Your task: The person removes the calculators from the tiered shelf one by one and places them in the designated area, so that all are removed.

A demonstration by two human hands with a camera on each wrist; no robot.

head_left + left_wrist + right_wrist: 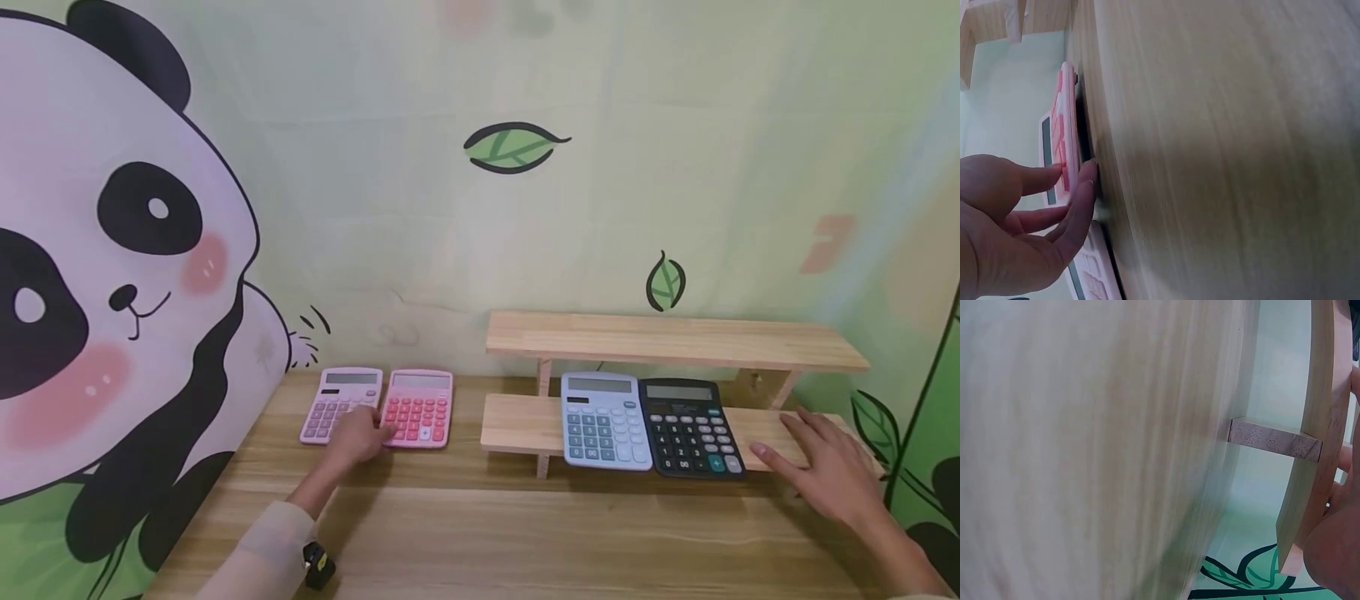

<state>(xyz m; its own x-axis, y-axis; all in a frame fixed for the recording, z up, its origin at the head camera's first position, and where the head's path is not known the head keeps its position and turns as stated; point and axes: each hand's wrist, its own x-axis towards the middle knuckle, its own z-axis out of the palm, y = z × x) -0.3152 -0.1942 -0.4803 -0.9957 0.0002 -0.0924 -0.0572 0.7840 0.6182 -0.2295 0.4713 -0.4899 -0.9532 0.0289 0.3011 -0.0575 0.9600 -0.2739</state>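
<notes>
My left hand [356,437] pinches the near left corner of a bright pink calculator [427,408] lying on the table. In the left wrist view, the thumb lies over the keys of this calculator [1067,134] and the fingers reach to its underside edge. Just left of it lies a pale pink calculator [347,392], partly covered by the hand. My right hand [832,467] rests on the right end of the lower board [757,429] of a wooden shelf, fingers spread and fairly straight. Beside it on that board lean a black calculator [686,429] and a light blue calculator [606,421].
The upper board [675,340] of the shelf overhangs behind the two calculators. A short wooden leg [1275,439] holds up the lower board. Behind the wooden table [480,533] hangs a green backdrop [375,208] with a panda and leaves.
</notes>
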